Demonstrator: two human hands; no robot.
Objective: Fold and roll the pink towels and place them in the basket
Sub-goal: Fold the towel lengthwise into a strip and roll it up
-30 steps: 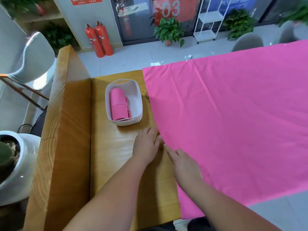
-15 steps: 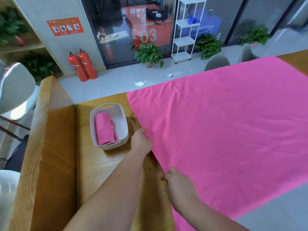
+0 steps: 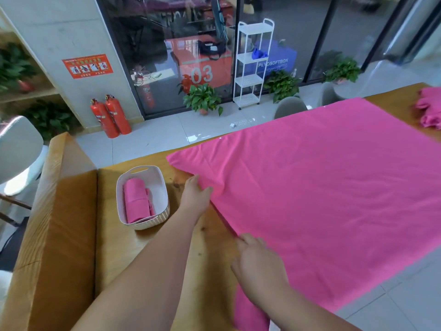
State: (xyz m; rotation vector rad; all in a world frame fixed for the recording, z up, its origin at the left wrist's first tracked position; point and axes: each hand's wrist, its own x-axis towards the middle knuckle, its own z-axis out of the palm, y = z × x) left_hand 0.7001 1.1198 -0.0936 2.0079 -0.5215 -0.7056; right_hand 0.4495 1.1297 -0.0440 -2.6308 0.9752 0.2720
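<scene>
- Head view looks down both your bare forearms, which reach forward over a light wooden table (image 3: 114,247).
- Your left hand (image 3: 195,195) is stretched out farther than the right, with the forearm nearly straight and the wrist level. It sits on the left edge of the large pink towel (image 3: 322,187).
- The left thumb lies on top of the fabric and the fingers sit at the hem. The cloth puckers into a small ridge there, so this hand is pinching the edge.
- Your right hand (image 3: 260,261) is closer to your body, back of the hand up, at the same left edge of the towel near its near corner.
- The right forefinger points along the hem and the other fingers bend downward. The back of the hand hides the fingertips, so I cannot tell whether you hold the cloth or only press on it.
- The large pink towel lies spread flat across the table. Its near side hangs over the table's edge, and a strip of it drops below your right wrist.
- A white ribbed plastic basket (image 3: 143,170) stands on the table just left of your left hand, apart from the towel. Inside it lies a rolled pink towel (image 3: 136,201).
- A heap of pink towels (image 3: 429,111) rests at the far right end of the table.
</scene>
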